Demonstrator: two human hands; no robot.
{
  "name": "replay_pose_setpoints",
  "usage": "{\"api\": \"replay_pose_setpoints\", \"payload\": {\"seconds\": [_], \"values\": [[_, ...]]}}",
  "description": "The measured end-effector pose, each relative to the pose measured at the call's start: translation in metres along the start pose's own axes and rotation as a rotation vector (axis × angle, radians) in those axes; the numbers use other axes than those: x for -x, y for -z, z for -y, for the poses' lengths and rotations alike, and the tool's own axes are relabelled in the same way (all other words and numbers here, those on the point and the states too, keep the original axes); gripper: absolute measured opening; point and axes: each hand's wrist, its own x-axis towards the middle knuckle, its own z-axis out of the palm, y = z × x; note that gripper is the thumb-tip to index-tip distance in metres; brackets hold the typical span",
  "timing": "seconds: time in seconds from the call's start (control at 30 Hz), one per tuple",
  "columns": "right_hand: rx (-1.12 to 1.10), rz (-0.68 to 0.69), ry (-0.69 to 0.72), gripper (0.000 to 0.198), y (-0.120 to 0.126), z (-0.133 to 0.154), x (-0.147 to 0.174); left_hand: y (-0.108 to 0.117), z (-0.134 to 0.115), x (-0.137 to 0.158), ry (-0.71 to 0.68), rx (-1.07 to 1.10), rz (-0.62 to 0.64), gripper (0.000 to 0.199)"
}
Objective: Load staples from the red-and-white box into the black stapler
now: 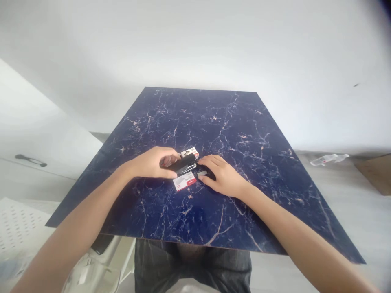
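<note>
My left hand (pixel 160 162) is closed around a black stapler (pixel 183 163), fingers curled on its far side and thumb on the near side. A silver metal part shows along the stapler's lower edge. Opposite it, my right hand (pixel 218 174) curls its thumb and fingers around a small dark piece with a grey strip (pixel 202 173); whether that joins the stapler, I cannot tell. A small red-and-white box (pixel 185 181) lies just in front of the stapler. Behind the stapler sits another small white box (pixel 190 152) with dark and red print, partly covered.
The blue marble-patterned table (pixel 210 118) stands against a white wall. A clear plastic bottle (pixel 329 159) lies on the floor at right, near a brown cardboard piece (pixel 377 174). At left are a white cabinet with a dark handle (pixel 30 160) and a white perforated surface (pixel 18 228).
</note>
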Motion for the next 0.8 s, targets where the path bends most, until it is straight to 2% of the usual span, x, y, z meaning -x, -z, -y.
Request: {"api": "replay_pose_setpoints", "payload": {"seconds": [0.07, 0.17, 0.27, 0.37, 0.8], "values": [[-0.016, -0.003, -0.007, 0.04, 0.0, 0.003, 0.0, -0.007, -0.006, -0.001, -0.046, -0.034, 0.022, 0.036], [-0.005, -0.004, -0.019, 0.041, 0.001, 0.003, 0.0, -0.02, -0.006, -0.004, -0.139, -0.061, -0.062, 0.035], [0.005, 0.002, -0.017, 0.025, 0.001, 0.001, -0.001, -0.03, 0.0, -0.006, -0.191, -0.059, -0.146, 0.04], [0.004, -0.008, 0.003, 0.014, 0.001, -0.001, -0.001, -0.034, 0.005, -0.006, -0.206, -0.073, -0.17, 0.04], [0.002, -0.022, 0.003, 0.006, 0.005, -0.001, -0.003, -0.034, 0.002, -0.006, -0.206, -0.077, -0.175, 0.038]]}}
